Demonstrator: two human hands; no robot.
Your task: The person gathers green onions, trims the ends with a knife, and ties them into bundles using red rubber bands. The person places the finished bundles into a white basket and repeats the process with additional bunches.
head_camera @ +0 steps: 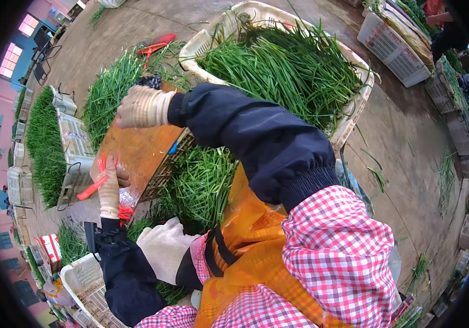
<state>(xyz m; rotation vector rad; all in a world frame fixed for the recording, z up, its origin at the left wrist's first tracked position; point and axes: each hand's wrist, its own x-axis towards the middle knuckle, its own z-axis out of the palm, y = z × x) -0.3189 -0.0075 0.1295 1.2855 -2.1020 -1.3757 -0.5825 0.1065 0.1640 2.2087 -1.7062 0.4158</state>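
My left hand [112,186], in a striped cloth glove with bare fingertips, holds red printed plastic ties [93,187] at the near end of a wooden board [144,141]. Over the board's far end is my right hand [144,107], in a similar glove, its fingers curled; what they may hold is hidden. Beside it lies a black plastic bag [152,81]. More red ties [125,213] hang near my left wrist. Loose long green leafy stalks [201,184] lie between the board and my orange apron [250,246].
A white plastic crate [355,110] heaped with green stalks stands beyond my right arm. Another filled crate [74,151] is at left, a white crate [82,270] at lower left. A stalk pile [109,90] and a red-handled tool [152,48] lie beyond the board. A person [443,24] is at upper right.
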